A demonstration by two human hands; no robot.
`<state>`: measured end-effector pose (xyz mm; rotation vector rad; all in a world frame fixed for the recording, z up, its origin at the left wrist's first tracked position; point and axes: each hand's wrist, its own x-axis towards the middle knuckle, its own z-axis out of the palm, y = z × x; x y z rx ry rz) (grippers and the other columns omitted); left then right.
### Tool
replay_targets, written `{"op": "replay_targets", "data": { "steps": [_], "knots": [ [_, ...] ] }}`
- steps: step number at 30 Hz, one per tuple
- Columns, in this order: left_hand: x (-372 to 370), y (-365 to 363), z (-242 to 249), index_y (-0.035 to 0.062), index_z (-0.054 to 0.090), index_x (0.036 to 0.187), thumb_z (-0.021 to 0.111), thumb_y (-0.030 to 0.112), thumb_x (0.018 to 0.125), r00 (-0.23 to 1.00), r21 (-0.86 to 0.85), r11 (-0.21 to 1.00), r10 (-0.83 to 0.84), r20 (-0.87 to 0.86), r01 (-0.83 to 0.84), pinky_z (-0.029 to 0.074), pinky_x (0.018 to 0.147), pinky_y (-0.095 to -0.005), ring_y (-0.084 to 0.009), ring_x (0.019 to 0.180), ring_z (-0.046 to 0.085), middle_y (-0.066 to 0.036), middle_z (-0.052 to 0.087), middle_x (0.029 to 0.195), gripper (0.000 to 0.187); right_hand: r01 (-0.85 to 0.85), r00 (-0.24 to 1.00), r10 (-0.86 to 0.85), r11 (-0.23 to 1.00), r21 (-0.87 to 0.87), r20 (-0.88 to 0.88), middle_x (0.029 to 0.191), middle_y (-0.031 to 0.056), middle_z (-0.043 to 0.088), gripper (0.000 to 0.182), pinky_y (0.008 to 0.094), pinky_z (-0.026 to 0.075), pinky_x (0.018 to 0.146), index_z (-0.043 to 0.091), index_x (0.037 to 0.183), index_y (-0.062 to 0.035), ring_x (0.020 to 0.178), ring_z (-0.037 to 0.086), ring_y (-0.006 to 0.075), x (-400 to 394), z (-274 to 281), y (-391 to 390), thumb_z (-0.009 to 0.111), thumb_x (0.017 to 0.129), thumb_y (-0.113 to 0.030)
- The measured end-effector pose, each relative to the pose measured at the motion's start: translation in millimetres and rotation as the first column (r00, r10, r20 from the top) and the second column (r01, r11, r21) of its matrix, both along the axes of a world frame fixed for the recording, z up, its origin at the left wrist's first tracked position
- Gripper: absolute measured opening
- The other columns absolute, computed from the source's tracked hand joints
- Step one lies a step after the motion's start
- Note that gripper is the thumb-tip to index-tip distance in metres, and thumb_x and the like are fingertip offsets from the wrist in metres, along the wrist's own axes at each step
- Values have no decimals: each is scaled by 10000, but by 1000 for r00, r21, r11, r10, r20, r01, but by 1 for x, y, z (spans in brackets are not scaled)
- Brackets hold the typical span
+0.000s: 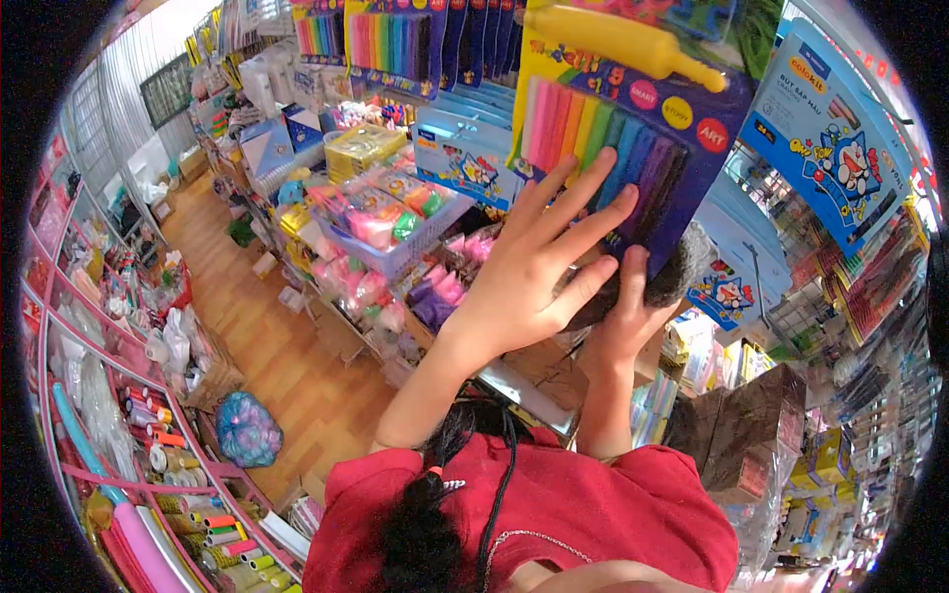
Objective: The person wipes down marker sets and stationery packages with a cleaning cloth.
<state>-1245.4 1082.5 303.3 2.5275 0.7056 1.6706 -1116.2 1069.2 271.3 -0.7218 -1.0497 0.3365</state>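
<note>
Modelling-clay blister pack [643,109], one: blue and yellow card, row of coloured sticks, yellow roller-shaped tool above them; held up before the wearer, in front of stocked shop displays. Left hand [539,247], laid over the front of the pack, fingers spread, tips on or close to the sticks. Right hand [628,316], at the pack's lower edge, thumb upward; its other fingers are partly hidden, and whether they grip cannot be told. Dark grey fuzzy item [689,267], just beside the right hand, below the pack. Hanging packs of coloured sticks [390,44], several, left of the pack. Colokit crayon box [830,148], light blue, right of the pack. Lilac plastic basket [381,255], filled with bagged pink, orange and green goods, left of and lower than the pack, on a crowded display. Brown carton [746,435], below and right of the pack. Wood-plank floor [287,385], aisle running to the left of the pack; on it a blue-purple bundle [249,428]. Pink-framed rack [178,488], far left of the pack, its lower compartments holding coloured rolls [227,539].
</note>
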Motion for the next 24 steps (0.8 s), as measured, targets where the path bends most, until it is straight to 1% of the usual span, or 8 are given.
{"op": "replay_targets", "data": {
  "steps": [6, 10, 12, 15, 17, 20, 23, 24],
  "knots": [
    [4, -8, -22, 130, 514, 1239, 585, 254, 805, 993, 11, 993, -116, 32, 115, 172, 1051, -502, -378, 1302, 249, -163, 282, 1412, 457, -109, 993, 109, 994, -29, 34, 994, 93, 601, 509, 324, 454, 797, 529, 1089, 23, 870, 574, 177, 31, -52, -11, 557, 846, -424],
    [7, -18, -57, 186, 500, 1245, 622, 402, 761, 946, -31, 946, -322, 44, 323, 138, 1044, -547, -397, 1301, 236, -157, 296, 1402, 544, -306, 951, 256, 855, -419, -171, 1225, 102, 481, 776, 354, 392, 931, 412, 1259, -32, 1091, 483, 206, 21, -63, -30, 411, 803, -659],
    [19, -23, -74, 162, 492, 1250, 631, 454, 730, 951, -139, 942, -297, 81, 306, 125, 1053, -549, -389, 1301, 237, -155, 304, 1394, 613, -703, 630, 542, 703, -110, -557, 1311, 91, 430, 762, 388, 346, 990, 364, 1317, -50, 1182, 438, 213, 10, -67, -30, 313, 845, -645],
    [13, -16, -89, 115, 521, 1205, 685, 253, 714, 991, -17, 992, -127, 33, 128, 264, 1024, -477, -352, 1244, 351, -159, 411, 1313, 535, -920, 222, 835, 350, 175, -504, 1302, 79, 439, 772, 359, 374, 961, 380, 1310, -65, 1149, 464, 214, 25, -87, -19, 328, 829, -665],
    [7, -11, -96, 88, 554, 1142, 666, 89, 712, 986, 6, 992, -123, 115, 123, 338, 986, -421, -323, 1168, 451, -159, 496, 1227, 444, -941, 245, 835, 328, 89, -493, 1283, 85, 452, 788, 341, 370, 951, 393, 1300, -61, 1125, 475, 221, 24, -88, -18, 308, 823, -682],
    [-8, -9, -105, 76, 538, 1143, 622, -13, 695, 927, -90, 988, -81, 366, 122, 330, 1000, -427, -317, 1199, 420, -167, 470, 1251, 464, -829, 559, 769, 517, -213, -310, 1207, 108, 497, 721, 330, 333, 962, 421, 1272, -40, 1093, 478, 217, -4, -60, -20, 324, 861, -624],
    [-24, -8, -88, 43, 529, 1116, 555, 87, 829, 748, -81, 989, 149, 646, -127, 298, 1007, -447, -331, 1208, 405, -173, 472, 1258, 292, -67, 898, 127, 986, -153, 421, 1055, 96, 542, 379, 341, 356, 938, 474, 1158, 4, 999, 510, 192, 16, -25, -3, 442, 924, -292],
    [-28, -5, -78, 40, 523, 1120, 531, 142, 869, 666, -66, 984, 162, 728, -168, 275, 1017, -458, -344, 1221, 387, -169, 465, 1271, 271, 11, 953, 9, 998, -64, 304, 1023, 86, 548, 310, 328, 367, 923, 480, 1133, -2, 966, 512, 177, 26, -23, 9, 433, 922, -224]
  ]
}}
